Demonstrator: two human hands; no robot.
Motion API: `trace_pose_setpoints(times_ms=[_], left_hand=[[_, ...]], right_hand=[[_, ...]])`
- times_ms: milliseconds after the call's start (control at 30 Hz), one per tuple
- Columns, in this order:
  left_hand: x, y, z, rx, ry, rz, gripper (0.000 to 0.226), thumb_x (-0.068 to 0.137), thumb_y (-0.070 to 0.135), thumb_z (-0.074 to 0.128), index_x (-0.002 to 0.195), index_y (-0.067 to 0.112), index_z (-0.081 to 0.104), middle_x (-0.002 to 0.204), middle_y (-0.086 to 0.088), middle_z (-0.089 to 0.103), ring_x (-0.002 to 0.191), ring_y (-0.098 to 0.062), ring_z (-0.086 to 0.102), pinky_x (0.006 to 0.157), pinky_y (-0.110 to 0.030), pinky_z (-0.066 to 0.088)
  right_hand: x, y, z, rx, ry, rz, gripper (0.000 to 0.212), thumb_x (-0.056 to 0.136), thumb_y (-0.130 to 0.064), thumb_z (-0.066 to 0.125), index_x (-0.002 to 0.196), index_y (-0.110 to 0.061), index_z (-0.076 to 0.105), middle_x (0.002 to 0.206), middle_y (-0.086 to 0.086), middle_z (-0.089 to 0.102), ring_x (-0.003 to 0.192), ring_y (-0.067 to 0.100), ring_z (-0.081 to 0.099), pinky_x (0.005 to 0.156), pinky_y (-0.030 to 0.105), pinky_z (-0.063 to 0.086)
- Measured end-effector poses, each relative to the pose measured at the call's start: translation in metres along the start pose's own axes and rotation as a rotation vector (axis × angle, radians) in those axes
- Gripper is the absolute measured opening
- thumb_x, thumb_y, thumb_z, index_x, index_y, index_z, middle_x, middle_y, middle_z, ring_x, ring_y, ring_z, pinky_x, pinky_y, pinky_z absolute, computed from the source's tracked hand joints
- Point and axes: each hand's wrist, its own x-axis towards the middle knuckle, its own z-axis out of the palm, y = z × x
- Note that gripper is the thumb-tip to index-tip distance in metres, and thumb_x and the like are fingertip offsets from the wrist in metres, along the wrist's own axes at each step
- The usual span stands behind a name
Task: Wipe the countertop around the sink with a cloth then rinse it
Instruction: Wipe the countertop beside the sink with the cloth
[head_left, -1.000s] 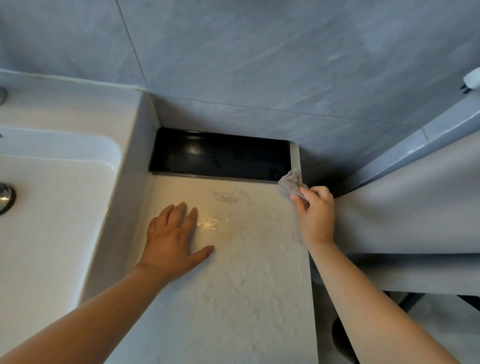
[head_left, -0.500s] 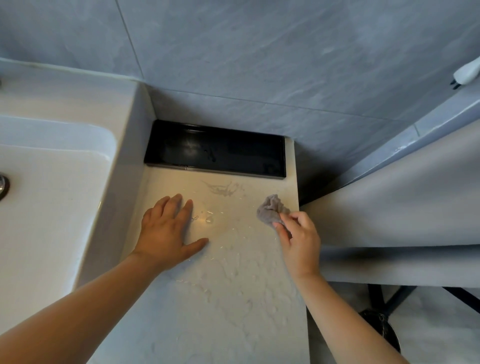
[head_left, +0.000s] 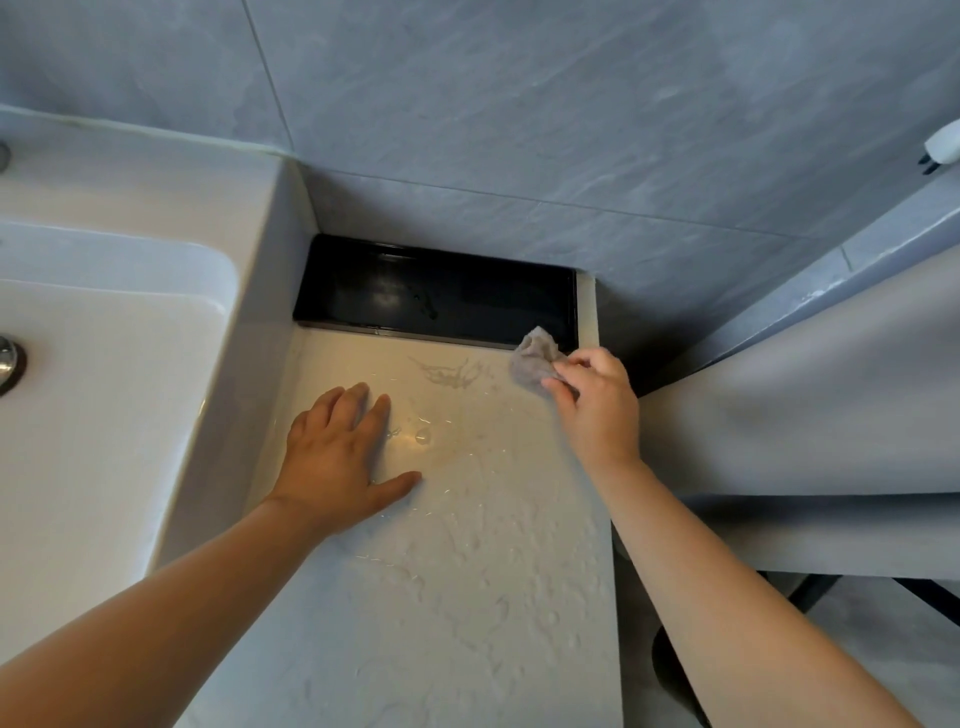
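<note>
A small crumpled grey cloth (head_left: 532, 358) is pinched in my right hand (head_left: 597, 405) at the far right of the pale countertop (head_left: 467, 571), just in front of a black tray. My left hand (head_left: 337, 457) lies flat, fingers spread, on the wet countertop beside the raised wall of the white sink (head_left: 104, 374). Water drops and smeared streaks cover the countertop between the hands and nearer to me.
A shallow black tray (head_left: 431, 291) sits against the grey tiled wall (head_left: 519, 130) at the back of the countertop. A metal drain fitting (head_left: 8, 364) shows in the sink at far left. A grey curtain (head_left: 805, 415) hangs past the countertop's right edge.
My right hand has carried the cloth back up and to the right, from mid-countertop to the tray's front right corner. My left hand has stayed flat in place.
</note>
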Motion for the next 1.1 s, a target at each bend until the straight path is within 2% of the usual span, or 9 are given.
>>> trace_pose_setpoints(times_ms=[100, 233, 467, 533, 633, 733, 833, 933, 1100], left_hand=[[0.0, 0.0, 0.001, -0.001, -0.004, -0.002, 0.109, 0.059, 0.088, 0.006, 0.15, 0.029, 0.006, 0.159, 0.001, 0.003, 0.145, -0.027, 0.002, 0.116, -0.046, 0.01], [-0.001, 0.0, 0.0, 0.001, -0.006, 0.004, 0.109, 0.059, 0.088, 0.005, 0.15, 0.029, 0.005, 0.159, 0.001, 0.002, 0.145, -0.027, 0.001, 0.116, -0.046, 0.01], [-0.001, -0.002, -0.003, 0.017, -0.022, 0.024, 0.1, 0.069, 0.083, 0.023, 0.15, 0.028, 0.003, 0.159, 0.0, 0.001, 0.145, -0.027, 0.001, 0.116, -0.045, 0.011], [0.0, -0.003, -0.003, 0.011, -0.018, 0.035, 0.099, 0.071, 0.082, 0.027, 0.151, 0.028, 0.004, 0.159, -0.001, 0.001, 0.145, -0.027, 0.001, 0.116, -0.045, 0.011], [-0.001, -0.007, -0.002, 0.009, -0.013, 0.047, 0.105, 0.066, 0.086, 0.02, 0.151, 0.028, 0.004, 0.159, -0.002, 0.001, 0.145, -0.028, 0.0, 0.116, -0.044, 0.01], [-0.004, -0.006, 0.002, 0.01, -0.024, 0.044, 0.106, 0.067, 0.087, 0.022, 0.151, 0.028, -0.002, 0.159, -0.001, -0.005, 0.145, -0.028, -0.005, 0.116, -0.044, 0.006], [-0.004, -0.005, 0.003, 0.014, -0.004, 0.037, 0.104, 0.068, 0.088, 0.018, 0.15, 0.028, -0.002, 0.159, 0.0, -0.005, 0.145, -0.027, -0.006, 0.116, -0.045, 0.005], [-0.008, -0.007, 0.001, -0.035, 0.029, 0.049, 0.102, 0.068, 0.084, 0.008, 0.151, 0.027, 0.001, 0.159, 0.0, 0.0, 0.146, -0.025, -0.001, 0.117, -0.041, 0.006], [-0.034, -0.013, 0.016, -0.072, 0.124, -0.032, 0.095, 0.079, 0.079, 0.016, 0.15, 0.016, 0.018, 0.157, -0.007, 0.018, 0.145, -0.029, 0.011, 0.117, -0.049, 0.01]], right_hand=[[-0.005, 0.005, 0.018, 0.037, 0.013, 0.019, 0.024, 0.084, -0.021, 0.068, 0.106, -0.011, 0.07, 0.107, 0.002, 0.063, 0.092, 0.017, 0.06, 0.078, 0.033, 0.049], [-0.011, -0.004, 0.025, 0.093, 0.058, 0.119, 0.025, 0.085, -0.023, 0.068, 0.108, -0.014, 0.07, 0.107, -0.001, 0.064, 0.096, 0.014, 0.06, 0.087, 0.03, 0.038], [-0.062, -0.034, 0.022, 0.188, -0.056, 0.037, 0.025, 0.085, -0.033, 0.064, 0.104, -0.018, 0.071, 0.099, -0.005, 0.061, 0.09, 0.01, 0.054, 0.083, 0.043, 0.048], [-0.074, -0.04, 0.018, 0.226, -0.105, 0.024, 0.023, 0.085, -0.031, 0.064, 0.102, -0.017, 0.071, 0.097, -0.005, 0.059, 0.088, 0.008, 0.053, 0.079, 0.036, 0.05], [-0.082, -0.047, 0.009, 0.302, -0.148, 0.052, 0.019, 0.085, -0.022, 0.069, 0.1, -0.01, 0.071, 0.094, -0.005, 0.057, 0.084, 0.006, 0.056, 0.073, 0.015, 0.047], [-0.062, -0.048, -0.003, 0.342, -0.053, 0.106, 0.02, 0.085, -0.018, 0.068, 0.102, -0.007, 0.07, 0.095, -0.007, 0.056, 0.084, 0.001, 0.055, 0.073, 0.007, 0.043], [-0.02, -0.037, -0.001, 0.239, 0.009, 0.049, 0.02, 0.085, -0.017, 0.068, 0.101, -0.006, 0.071, 0.096, -0.001, 0.06, 0.084, 0.01, 0.056, 0.075, 0.015, 0.047], [0.007, -0.026, 0.019, 0.155, -0.044, 0.003, 0.022, 0.084, -0.018, 0.069, 0.102, -0.007, 0.072, 0.097, 0.003, 0.064, 0.085, 0.017, 0.059, 0.075, 0.03, 0.053], [0.002, -0.031, 0.049, 0.185, 0.007, 0.059, 0.025, 0.087, -0.023, 0.065, 0.109, -0.012, 0.07, 0.106, 0.0, 0.063, 0.094, 0.022, 0.058, 0.08, 0.038, 0.052]])
